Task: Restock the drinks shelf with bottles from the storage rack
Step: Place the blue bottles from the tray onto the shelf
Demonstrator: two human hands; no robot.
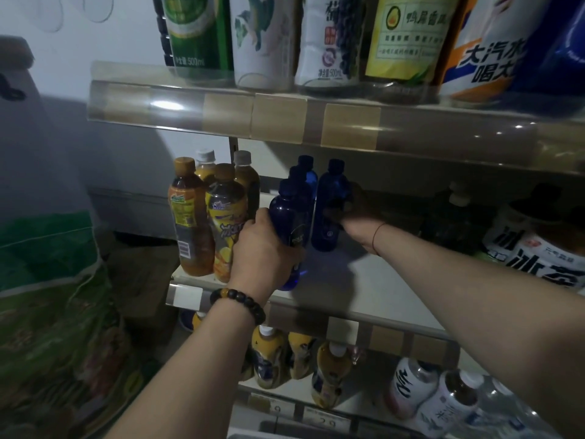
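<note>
Right now my left hand (pixel 264 248) is wrapped around a dark blue bottle (pixel 289 229) at the near edge of the middle shelf (pixel 373 280). Further in, my right hand (pixel 354 210) grips another blue bottle (pixel 330 207) (fingers shadowed), just right of the first.

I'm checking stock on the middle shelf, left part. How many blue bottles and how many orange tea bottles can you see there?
Blue bottles: 4, one in the left hand, at, one by the right hand, at, two behind.
Orange tea bottles: 4, two in front, two behind.
Total: 8
</note>
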